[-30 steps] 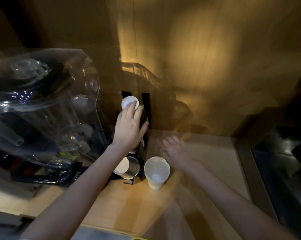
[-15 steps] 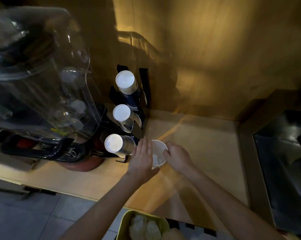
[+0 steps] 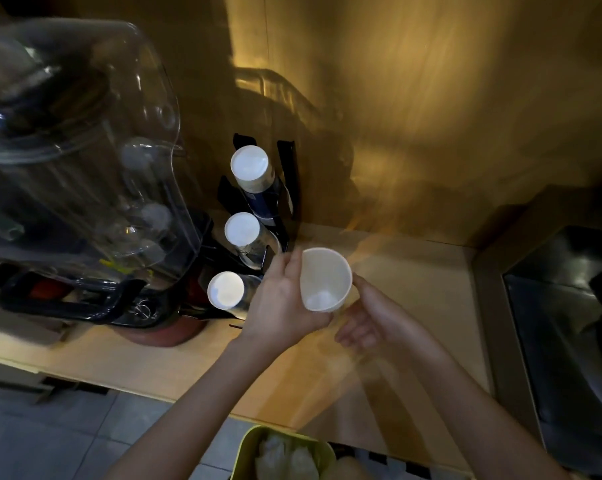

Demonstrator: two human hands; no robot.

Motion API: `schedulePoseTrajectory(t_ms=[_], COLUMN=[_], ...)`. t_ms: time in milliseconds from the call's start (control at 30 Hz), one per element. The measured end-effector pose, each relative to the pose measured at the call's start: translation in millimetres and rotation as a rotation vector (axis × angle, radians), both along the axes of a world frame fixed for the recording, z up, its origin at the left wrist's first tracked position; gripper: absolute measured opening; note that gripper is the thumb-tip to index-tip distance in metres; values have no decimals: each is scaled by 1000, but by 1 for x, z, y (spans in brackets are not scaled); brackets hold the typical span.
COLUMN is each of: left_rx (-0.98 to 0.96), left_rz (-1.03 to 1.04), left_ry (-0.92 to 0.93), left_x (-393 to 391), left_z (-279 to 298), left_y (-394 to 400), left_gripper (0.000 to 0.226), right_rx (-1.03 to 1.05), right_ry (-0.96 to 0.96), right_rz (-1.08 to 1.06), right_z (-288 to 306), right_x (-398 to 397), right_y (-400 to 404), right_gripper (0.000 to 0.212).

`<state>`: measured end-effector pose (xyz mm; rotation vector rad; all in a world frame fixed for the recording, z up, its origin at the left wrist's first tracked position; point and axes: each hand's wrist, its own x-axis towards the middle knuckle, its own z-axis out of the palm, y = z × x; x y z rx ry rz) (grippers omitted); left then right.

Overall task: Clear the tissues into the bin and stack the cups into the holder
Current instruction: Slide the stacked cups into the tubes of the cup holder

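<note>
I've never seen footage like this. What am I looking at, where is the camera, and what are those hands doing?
There is no machine here: a person wears a wide-angle camera on the head, so the picture looks down along both bare arms. The left hand holds a white paper cup, open end toward us; something small and white lies inside, too blurred to name. The right hand is open beside the cup, at most touching it. They are over a wooden counter. Behind the left hand a black holder carries three stacks of cups. To the left stands a clear plastic appliance; to the right is a dark sink. At the bottom edge, a yellow-green bin holds crumpled tissues.
</note>
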<state>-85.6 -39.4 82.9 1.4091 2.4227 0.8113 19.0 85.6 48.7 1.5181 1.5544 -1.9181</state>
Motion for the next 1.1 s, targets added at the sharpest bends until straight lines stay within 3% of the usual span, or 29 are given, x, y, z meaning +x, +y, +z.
schedulePoseTrajectory(t_ms=[100,167,300,400,467,633,733,833,967,1100], left_rx=[168,246,326,376,384,430,424,449,470,412], left_rz=[-107,-164,-245,-262,-242,-23,101,179,200,243], left_ry=[93,192,348,356,284,63,-15,-128,-144,-101], left_x=[-5,-8,-19,-28,-32,-44,-53,-59,-62,-62], left_z=[17,20,15,15,15,13,18,25,28,30], left_y=[-9,-20,-45,-66,-81,-106,-113,-116,-118,-117], left_gripper=[103,95,85,76,73,70,73,76,75,78], right_rx=[-260,-342,-257,-205,-140,229,473,697,772,809], right_ry=[191,362,556,682,728,797,824,766,760,693], right_rz=[74,101,227,185,149,122,139,215,325,367], right_z=[16,29,52,57,56,51,44,35,25,6], right_x=[-4,-9,-25,-37,-47,-72,-81,-84,-88,-91], right_y=[0,-2,-13,-24,-32,-60,-81,-98,-110,-107], right_gripper=[86,83,70,48,43,85,96,94,77,79])
